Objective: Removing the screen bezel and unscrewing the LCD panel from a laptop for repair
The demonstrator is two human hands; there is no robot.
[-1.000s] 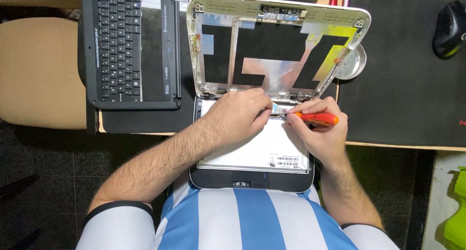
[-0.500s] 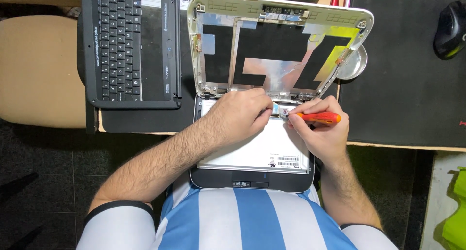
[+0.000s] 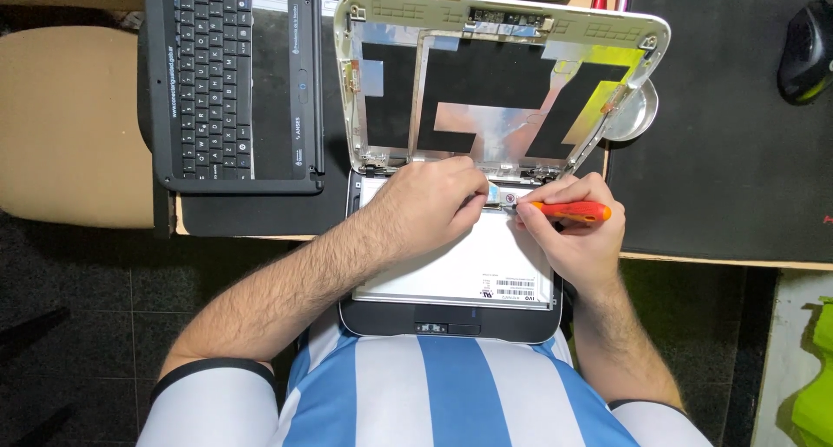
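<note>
An opened small laptop lies before me. Its white lid shell [image 3: 503, 30], lined with silver foil and black tape, points away, and a loose screen panel [image 3: 468, 265] rests face down on the base. My left hand [image 3: 434, 200] pinches a small connector and cable at the panel's top edge near the hinge. My right hand [image 3: 577, 234] grips a red-handled screwdriver [image 3: 568, 210], its tip pointing left at that same spot, close to my left fingertips.
A black keyboard-and-palmrest piece [image 3: 234, 82] lies at the left on the desk. A small round metal dish [image 3: 632, 113] sits right of the lid. A black mat [image 3: 729, 152] covers the desk's right side, with a black mouse [image 3: 807, 52] on it.
</note>
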